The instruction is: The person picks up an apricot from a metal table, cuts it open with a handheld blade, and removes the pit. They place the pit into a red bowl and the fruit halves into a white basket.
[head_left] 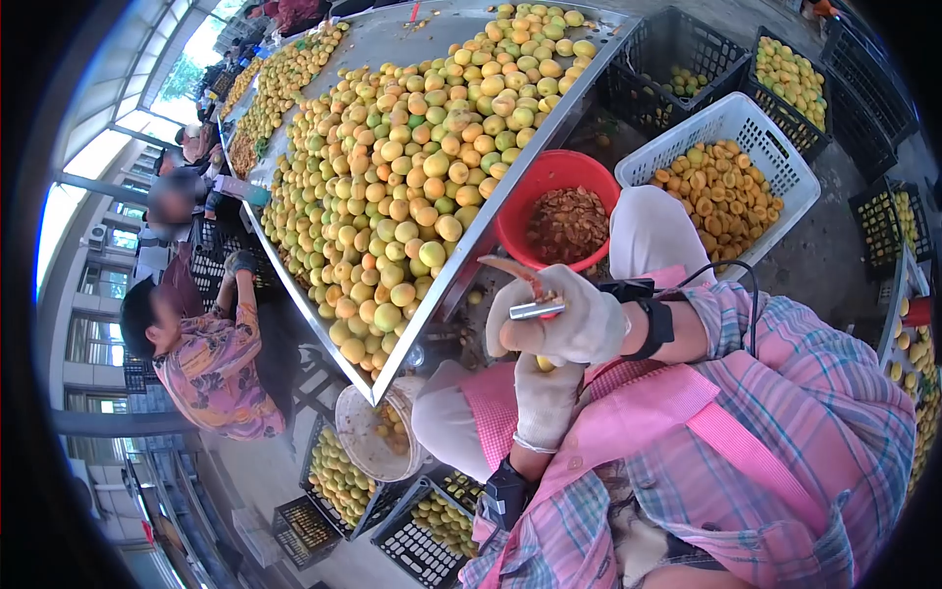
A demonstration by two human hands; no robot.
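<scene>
My right hand (569,319), in a pale glove, is closed around a small tool with a short metal part (537,309) and a curved brownish piece (510,267). Just below it my left hand (548,401), also gloved, is closed on a yellow fruit (545,363), mostly hidden between the hands. Beyond them whole yellow-orange fruits (392,187) cover a metal table (432,319). A red basin (515,191) with brown pieces stands near my right hand. A white crate (800,191) beside it holds orange fruit pieces.
A white bucket (358,432) stands by my knee, below the table corner. Crates of fruit (339,476) lie on the floor below. Black crates (706,49) stand at the upper right. A co-worker (221,368) in a patterned top is across the table's left side.
</scene>
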